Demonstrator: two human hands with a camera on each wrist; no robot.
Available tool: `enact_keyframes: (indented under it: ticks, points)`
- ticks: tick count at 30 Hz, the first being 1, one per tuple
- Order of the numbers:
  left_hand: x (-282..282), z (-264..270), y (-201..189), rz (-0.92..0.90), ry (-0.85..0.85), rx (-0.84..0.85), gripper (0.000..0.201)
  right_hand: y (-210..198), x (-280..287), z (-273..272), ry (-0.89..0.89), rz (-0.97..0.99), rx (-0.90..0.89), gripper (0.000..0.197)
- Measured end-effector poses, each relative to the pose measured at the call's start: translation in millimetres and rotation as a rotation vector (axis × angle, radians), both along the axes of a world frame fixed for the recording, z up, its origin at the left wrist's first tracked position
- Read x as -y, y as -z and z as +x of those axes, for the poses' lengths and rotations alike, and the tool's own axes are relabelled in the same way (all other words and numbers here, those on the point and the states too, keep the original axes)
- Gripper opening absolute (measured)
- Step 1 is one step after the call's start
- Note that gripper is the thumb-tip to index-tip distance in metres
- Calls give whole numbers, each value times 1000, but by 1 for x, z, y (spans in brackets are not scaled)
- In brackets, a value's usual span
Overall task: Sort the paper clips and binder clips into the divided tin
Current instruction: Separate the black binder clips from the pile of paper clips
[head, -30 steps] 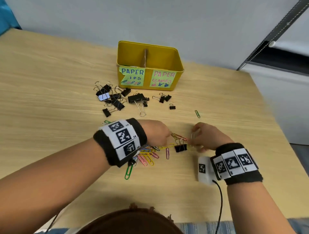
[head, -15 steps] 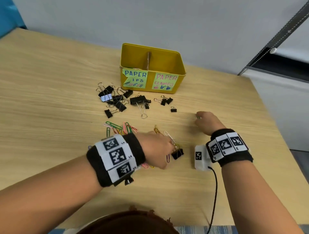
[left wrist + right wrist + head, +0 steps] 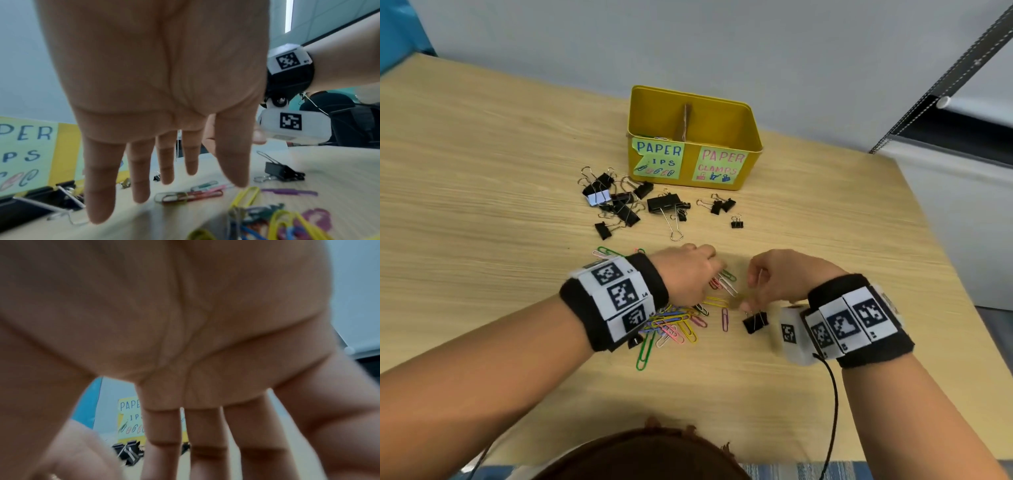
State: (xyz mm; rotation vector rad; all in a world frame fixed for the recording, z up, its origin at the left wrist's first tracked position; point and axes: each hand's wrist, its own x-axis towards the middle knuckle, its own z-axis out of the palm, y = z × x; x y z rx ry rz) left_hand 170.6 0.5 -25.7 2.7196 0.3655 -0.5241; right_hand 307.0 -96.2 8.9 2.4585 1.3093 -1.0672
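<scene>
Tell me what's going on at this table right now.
A person is sorting clips into a yellow divided tin labelled for paper clips and paper clamps. Both hands are low over the coloured paper clips near the front of the wooden table. The left hand is open, fingers straight above the clips. The right hand reaches down at a lone black binder clip; whether it grips anything is unclear. A cluster of black binder clips lies in front of the tin.
</scene>
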Motion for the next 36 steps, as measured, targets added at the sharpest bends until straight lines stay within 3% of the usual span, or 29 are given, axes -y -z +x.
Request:
enact_keyframes:
  ticks: [3, 7, 10, 13, 16, 20, 24, 28, 32, 36]
  points:
    - [12, 9, 8, 11, 137, -116, 70, 6, 4, -6, -9, -140, 17, 34]
    - [17, 3, 5, 31, 214, -135, 61, 9, -4, 1, 82, -20, 69, 17]
    - [5, -19, -1, -33, 158, -87, 45, 15, -16, 4, 90, 161, 278, 25]
    - [-13, -48, -9, -116, -13, 47, 33, 21, -25, -9, 60, 340, 371, 30]
    - [-37, -75, -11, -56, -243, 84, 39, 29, -26, -29, 10, 288, 344, 31]
    - [-56, -96, 0, 39, -460, -60, 52, 40, -18, -54, -119, 227, 241, 31]
    - [-40, -87, 1, -27, -393, -90, 46, 28, -17, -72, -114, 290, -62, 30]
    - [-35, -100, -7, -88, -402, -66, 57, 19, -2, -57, -97, 281, 19, 32]
    - [-29, -120, -10, -30, -456, -196, 60, 23, 14, -58, -130, 51, 51, 62]
    - [-15, -109, -4, -66, -427, -135, 52, 35, -2, -80, -137, 208, -11, 47]
